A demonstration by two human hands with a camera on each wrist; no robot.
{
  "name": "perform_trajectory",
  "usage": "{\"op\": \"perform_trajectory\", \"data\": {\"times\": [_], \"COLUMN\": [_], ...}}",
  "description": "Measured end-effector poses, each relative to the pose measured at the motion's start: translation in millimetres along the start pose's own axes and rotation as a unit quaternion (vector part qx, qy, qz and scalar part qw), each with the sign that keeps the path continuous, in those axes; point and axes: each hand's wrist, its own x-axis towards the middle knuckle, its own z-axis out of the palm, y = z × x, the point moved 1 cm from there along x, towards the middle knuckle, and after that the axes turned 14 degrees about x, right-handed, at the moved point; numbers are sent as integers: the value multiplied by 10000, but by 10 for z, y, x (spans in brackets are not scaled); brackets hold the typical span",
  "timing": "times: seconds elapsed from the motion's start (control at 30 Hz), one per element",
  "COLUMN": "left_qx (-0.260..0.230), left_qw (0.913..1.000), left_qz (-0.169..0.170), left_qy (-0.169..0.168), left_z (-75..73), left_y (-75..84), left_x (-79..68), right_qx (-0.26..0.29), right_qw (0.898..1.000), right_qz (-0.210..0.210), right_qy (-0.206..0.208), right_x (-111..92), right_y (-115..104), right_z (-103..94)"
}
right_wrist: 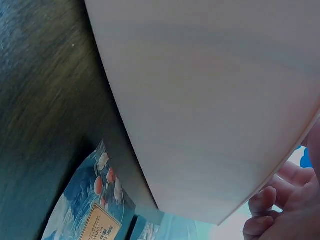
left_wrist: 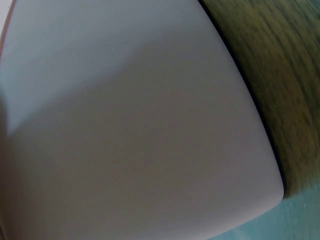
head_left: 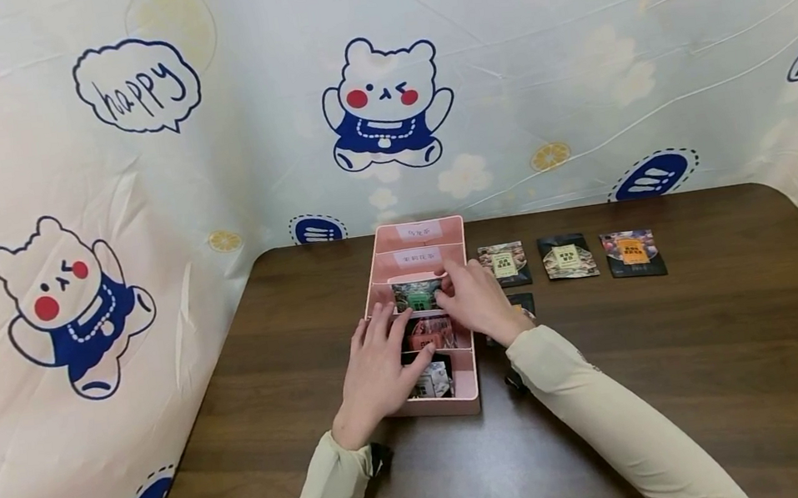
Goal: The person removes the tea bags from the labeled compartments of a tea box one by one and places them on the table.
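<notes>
A long pink divided box (head_left: 467,390) stands on the table, its outer wall filling most of both wrist views. My right hand (head_left: 476,293) reaches over its right rim and pinches the right edge of a tea packet with a green label (head_left: 416,295) in the middle compartment. My left hand (head_left: 380,365) lies across the left rim with fingers spread, fingertips near the green-label packet's lower left. Under and beside that hand, a red tea packet (head_left: 434,333) and a black-and-white tea packet (head_left: 433,381) stand in the nearer compartments. Curled fingers (right_wrist: 265,200) show at the rim in the right wrist view.
White paper labels (head_left: 418,232) mark the two far compartments. Right of the box, three tea packets lie in a row: one (head_left: 504,265), another (head_left: 568,257) and an orange-labelled one (head_left: 633,253). Another packet (right_wrist: 102,210) lies close by the box, partly behind my right wrist.
</notes>
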Motion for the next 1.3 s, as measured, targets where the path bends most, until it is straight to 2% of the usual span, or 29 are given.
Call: {"op": "perform_trajectory", "data": {"times": [0.63,1.3], "left_qx": [25,11], "left_qw": [10000,10000], "left_qz": [-36,-41], "left_qy": [-16,-17], "left_z": [18,16], "left_y": [-1,7], "left_x": [4,5], "right_qx": [-942,-1143], "right_qw": [9954,9934], "right_qz": [37,61], "right_qy": [-190,-79], "right_x": [-18,-6], "right_y": [-59,-60], "right_z": [51,74]}}
